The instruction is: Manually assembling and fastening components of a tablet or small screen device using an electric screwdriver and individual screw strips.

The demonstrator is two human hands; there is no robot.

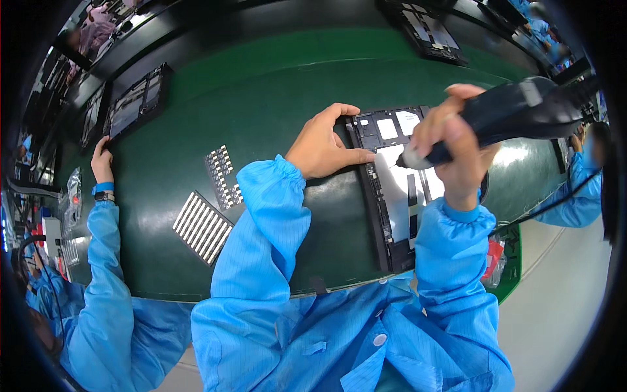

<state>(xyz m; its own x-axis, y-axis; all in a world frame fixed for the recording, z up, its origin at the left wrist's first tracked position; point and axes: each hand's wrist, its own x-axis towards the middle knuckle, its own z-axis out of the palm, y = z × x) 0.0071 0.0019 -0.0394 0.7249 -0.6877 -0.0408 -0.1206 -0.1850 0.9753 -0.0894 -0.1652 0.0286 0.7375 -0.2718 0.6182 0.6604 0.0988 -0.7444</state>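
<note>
A flat, black-framed electronic device (392,196) lies on the green table in front of me, its inside exposed with silvery plates and white labels. My left hand (328,145) holds its left edge, the index finger at the far corner and the thumb on the frame. My right hand (457,147) is closed around a dark electric screwdriver (522,111), tilted so that its grey tapered nose points down over the device's silvery plate. The hand is slightly blurred, and I cannot tell whether the tip touches.
Left of my left forearm lie a sheet of small parts (223,176) and a panel of pale strips (202,227). A co-worker's hand (102,163) touches another device (136,101) at far left. A third device (428,31) lies at the back; a green bin (511,261) stands at right.
</note>
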